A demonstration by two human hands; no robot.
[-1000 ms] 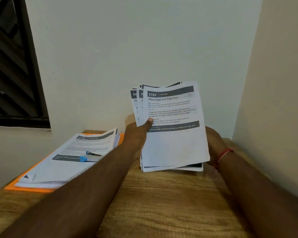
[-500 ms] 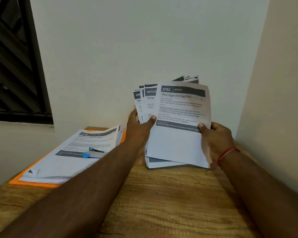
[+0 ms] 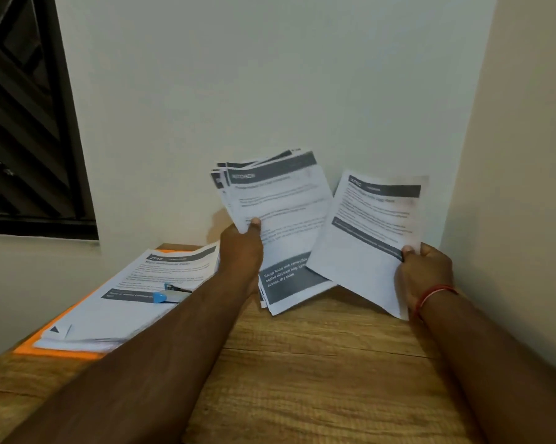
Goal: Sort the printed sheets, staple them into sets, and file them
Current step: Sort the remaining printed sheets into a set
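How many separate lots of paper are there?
3: a stack on the orange folder at left, a fanned bunch in the left hand, one sheet in the right hand.

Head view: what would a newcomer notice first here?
The eye goes first to the middle, where the left hand grips a fanned stack of printed sheets and the right hand pinches a single sheet just to the right of it, both over the wooden table. Next comes the far left: a pile of sheets on an orange folder, with a blue stapler lying on top.
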